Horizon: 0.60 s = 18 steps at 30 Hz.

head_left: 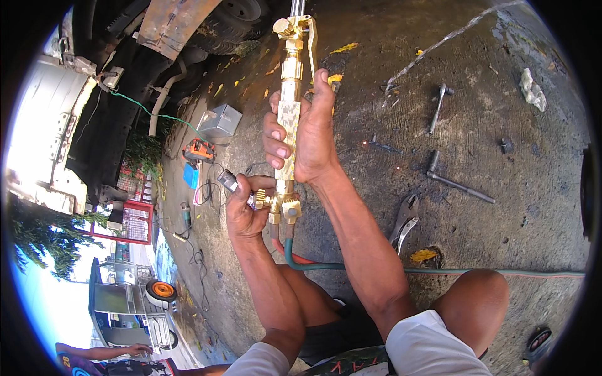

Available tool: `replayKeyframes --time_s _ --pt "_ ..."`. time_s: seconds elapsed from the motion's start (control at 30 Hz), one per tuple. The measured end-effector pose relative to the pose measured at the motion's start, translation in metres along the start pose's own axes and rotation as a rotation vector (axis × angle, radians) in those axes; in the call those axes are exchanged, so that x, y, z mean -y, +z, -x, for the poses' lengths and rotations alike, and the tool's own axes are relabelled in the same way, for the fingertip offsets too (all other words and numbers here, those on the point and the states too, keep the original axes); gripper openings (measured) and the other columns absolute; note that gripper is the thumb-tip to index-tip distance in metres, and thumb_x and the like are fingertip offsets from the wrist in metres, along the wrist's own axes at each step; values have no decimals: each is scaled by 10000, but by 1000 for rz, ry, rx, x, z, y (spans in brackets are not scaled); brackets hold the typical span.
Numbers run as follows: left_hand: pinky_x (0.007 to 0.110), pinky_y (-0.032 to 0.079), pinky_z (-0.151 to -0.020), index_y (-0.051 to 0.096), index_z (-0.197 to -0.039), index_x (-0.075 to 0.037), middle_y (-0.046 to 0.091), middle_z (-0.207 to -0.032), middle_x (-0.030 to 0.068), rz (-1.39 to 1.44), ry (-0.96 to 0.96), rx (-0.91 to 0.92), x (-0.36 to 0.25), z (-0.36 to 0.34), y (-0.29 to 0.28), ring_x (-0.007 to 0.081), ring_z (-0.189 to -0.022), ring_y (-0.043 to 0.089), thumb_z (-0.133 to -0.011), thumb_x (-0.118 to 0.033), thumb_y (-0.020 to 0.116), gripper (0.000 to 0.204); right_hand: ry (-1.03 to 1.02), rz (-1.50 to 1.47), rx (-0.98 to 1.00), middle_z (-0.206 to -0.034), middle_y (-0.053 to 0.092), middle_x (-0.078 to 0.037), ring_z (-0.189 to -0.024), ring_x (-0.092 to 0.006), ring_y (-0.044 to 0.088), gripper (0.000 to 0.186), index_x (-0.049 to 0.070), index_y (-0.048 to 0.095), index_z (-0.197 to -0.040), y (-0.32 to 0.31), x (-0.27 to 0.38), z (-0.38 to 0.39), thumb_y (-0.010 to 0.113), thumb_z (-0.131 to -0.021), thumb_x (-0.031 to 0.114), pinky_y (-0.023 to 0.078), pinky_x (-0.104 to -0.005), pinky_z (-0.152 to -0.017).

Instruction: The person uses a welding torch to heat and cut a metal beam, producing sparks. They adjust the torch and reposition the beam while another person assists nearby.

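Observation:
My right hand is closed round the knurled handle of a brass cutting torch, its thumb beside the lever. The torch points away from me, its silver tubes running off the top edge. My left hand is closed at the lower left of the torch, holding a small dark cylinder, perhaps a lighter, with fingers by a brass valve knob. A red hose and a green hose leave the torch's base.
Socket wrenches, locking pliers and small glowing bits lie on the concrete. A metal box, orange machine and grinder lie left, below a vehicle's underside. Another person's arm shows at lower left.

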<state>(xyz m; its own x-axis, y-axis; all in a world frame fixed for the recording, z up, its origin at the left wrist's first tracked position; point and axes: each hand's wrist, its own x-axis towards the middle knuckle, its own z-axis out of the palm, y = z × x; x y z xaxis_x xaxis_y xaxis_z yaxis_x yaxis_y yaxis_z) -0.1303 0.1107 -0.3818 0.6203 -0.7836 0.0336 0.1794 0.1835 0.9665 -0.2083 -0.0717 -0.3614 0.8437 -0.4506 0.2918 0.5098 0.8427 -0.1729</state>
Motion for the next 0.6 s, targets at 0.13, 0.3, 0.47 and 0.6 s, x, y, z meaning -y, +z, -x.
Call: replayKeyframes --time_s 0.13,0.3,0.47,0.6 --pt "504 628 -609 618 -1038 157 692 -913 322 10 17 -4 0 1 0 461 -775 719 -1019 -531 445 709 5 -43 29 -546 379 25 -359 -83 364 800 143 460 -861 -3 -1 -2 216 -842 905 357 -256 -333" --pt "526 572 -813 601 -1068 217 689 -968 301 10 -3 47 -4 1 -8 424 -857 709 -970 -557 541 782 13 -75 37 -547 381 26 -359 -84 361 796 142 462 -859 -2 0 -2 216 -848 899 356 -262 -334" --pt "533 571 -826 590 -1082 226 686 -975 304 76 15 81 -6 2 -4 426 -871 707 -983 -543 524 778 1 -130 68 -547 382 24 -358 -83 354 804 139 472 -869 -3 0 -3 212 -851 899 354 -263 -331" --pt "538 571 -825 586 -1091 226 684 -985 312 72 14 95 -7 2 -5 436 -877 706 -990 -539 511 775 0 -136 76 -548 382 23 -360 -83 355 811 136 481 -876 -3 -1 -3 215 -849 902 357 -266 -332"
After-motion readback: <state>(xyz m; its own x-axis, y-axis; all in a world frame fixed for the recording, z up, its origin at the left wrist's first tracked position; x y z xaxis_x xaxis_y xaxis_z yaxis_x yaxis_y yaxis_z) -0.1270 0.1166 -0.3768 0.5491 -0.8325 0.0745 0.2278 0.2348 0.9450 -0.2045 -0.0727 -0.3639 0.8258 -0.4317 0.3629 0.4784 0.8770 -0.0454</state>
